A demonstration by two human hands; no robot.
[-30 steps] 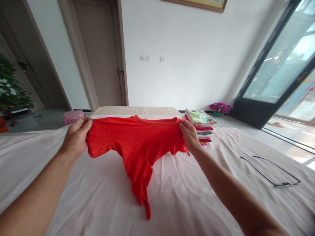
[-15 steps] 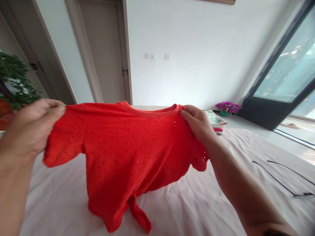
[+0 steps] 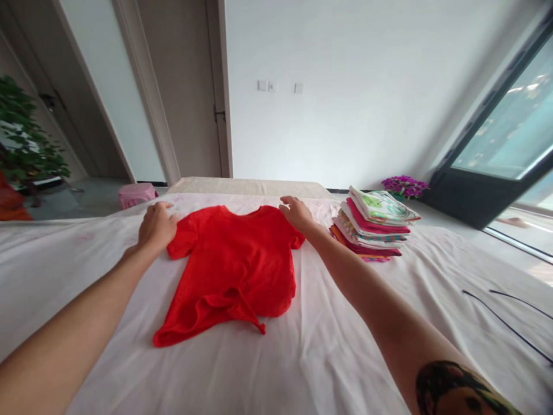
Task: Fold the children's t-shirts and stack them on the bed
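Observation:
A red short-sleeved T-shirt (image 3: 242, 248) lies spread on the white bed sheet, its neckline away from me. Its hem is bunched up, and a knotted tie sticks out at the lower right. At the left sleeve's edge is my left hand (image 3: 158, 226), open with its fingers apart. My right hand (image 3: 297, 213) rests by the right shoulder, fingers loosely stretched and holding nothing.
A stack of folded clothes (image 3: 374, 225) stands on the white sheet (image 3: 345, 357) to the right. Dark-framed glasses (image 3: 505, 323) lie at the right edge. Beyond are a pink stool (image 3: 137, 195), purple flowers (image 3: 405, 186) and a leafy plant (image 3: 28, 132).
The T-shirt was held up in the air by both hands; now it lies flat on the sheet. Both hands have moved down, forward and closer together, and have let go of the fabric.

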